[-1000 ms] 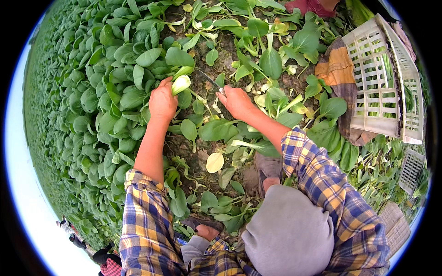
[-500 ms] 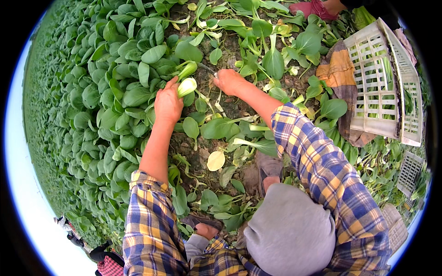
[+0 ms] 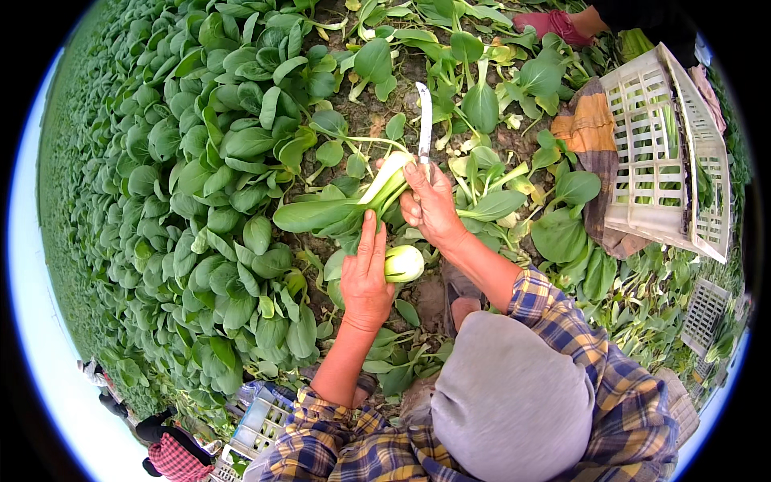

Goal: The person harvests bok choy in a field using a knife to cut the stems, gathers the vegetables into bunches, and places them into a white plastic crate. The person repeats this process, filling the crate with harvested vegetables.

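In front of me, my left hand (image 3: 366, 281) is closed on a head of bok choy, its pale rounded base (image 3: 404, 263) showing beside the fingers. Two of its fingers reach up against the leaves of a second bok choy (image 3: 384, 181), whose white stalks lie at the fingertips of my right hand (image 3: 434, 207). That right hand grips a knife with a slightly curved blade (image 3: 425, 120) pointing away from me; the handle is mostly hidden in the fingers. Both bok choy heads are above the soil, with leaves overlapping between my hands.
Dense rows of growing bok choy (image 3: 161, 185) fill the left. Loose leaves (image 3: 480, 104) litter the soil ahead and right. A white slatted crate (image 3: 646, 153) holding greens stands at right beside a checked cloth (image 3: 590, 128). Another crate (image 3: 257, 426) and a person (image 3: 178, 456) are at lower left.
Both hands have come together nearer my body, the left moving right and down. The knife blade, formerly low among the plants, now points up, and a second bok choy is between my hands.
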A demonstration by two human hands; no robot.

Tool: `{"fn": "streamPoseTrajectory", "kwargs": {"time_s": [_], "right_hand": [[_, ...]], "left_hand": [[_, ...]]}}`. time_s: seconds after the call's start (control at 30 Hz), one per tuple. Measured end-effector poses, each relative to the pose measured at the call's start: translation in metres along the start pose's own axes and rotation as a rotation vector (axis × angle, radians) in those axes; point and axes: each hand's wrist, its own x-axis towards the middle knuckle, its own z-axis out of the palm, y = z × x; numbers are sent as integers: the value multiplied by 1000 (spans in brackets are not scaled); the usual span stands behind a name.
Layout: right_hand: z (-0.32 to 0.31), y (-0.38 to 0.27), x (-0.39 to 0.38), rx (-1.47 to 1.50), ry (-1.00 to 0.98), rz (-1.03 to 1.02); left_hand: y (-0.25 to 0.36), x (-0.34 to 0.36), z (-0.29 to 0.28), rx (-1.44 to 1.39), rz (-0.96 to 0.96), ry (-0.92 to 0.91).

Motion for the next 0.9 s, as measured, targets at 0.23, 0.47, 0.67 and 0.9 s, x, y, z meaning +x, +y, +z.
{"fn": "streamPoseTrajectory", "kwargs": {"time_s": [0.23,0.47,0.67,0.9], "right_hand": [[6,-18,-33,-491,-50,-88],[17,-21,-44,-139,-245,248],[-5,-36,-8,-536,104,-126],[6,-16,45,-1611,-27,-274]], "left_hand": [[37,9,-58,-242,-104,143],[-11,25,-48,-1212,-593,-402],[-35,58,-38,-384,-340,-547],[-97,171,-39,751,20,-375]]}}
